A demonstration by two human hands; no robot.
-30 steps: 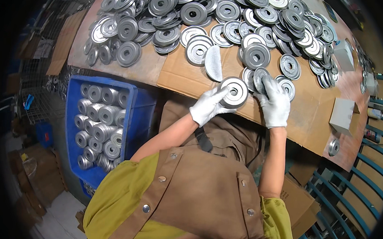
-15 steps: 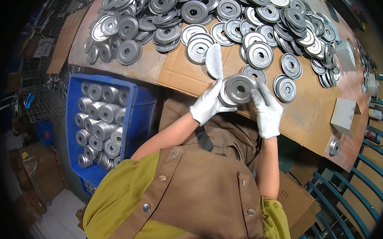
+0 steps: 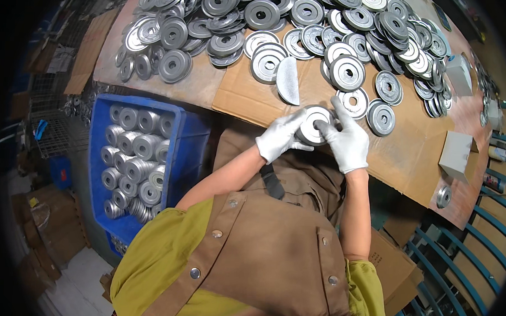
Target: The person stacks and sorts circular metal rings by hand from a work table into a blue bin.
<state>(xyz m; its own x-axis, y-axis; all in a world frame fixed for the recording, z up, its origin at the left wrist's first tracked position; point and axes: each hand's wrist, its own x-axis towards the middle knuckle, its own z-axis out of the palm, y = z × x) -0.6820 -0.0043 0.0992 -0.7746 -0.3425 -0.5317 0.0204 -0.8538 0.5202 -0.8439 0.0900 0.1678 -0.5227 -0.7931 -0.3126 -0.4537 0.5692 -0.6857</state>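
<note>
Both white-gloved hands meet at a round grey metal disc (image 3: 312, 130) with a raised rim and a centre hub, just over the table's near edge. My left hand (image 3: 279, 137) grips its left side and supports it from below. My right hand (image 3: 348, 142) closes on the right side, its thumb over the disc's face near the hub. Whether more than one disc is stacked there, I cannot tell. Just beyond my left hand lies a grey half-round pad (image 3: 288, 81). Loose discs lie past my right hand, among them a bright one (image 3: 354, 104) and a darker one (image 3: 381, 118).
Large heaps of similar discs (image 3: 262, 14) cover the table's far side. A cardboard sheet (image 3: 241, 98) lies under the work area. At my left stands a blue crate (image 3: 174, 149) packed with stacked discs. A small open box (image 3: 455, 155) sits at the table's right, near teal rails (image 3: 490, 219).
The dark face seen between my hands has given way to a brighter one. My right thumb has come across the disc's face, and the right hand has shifted slightly toward the left.
</note>
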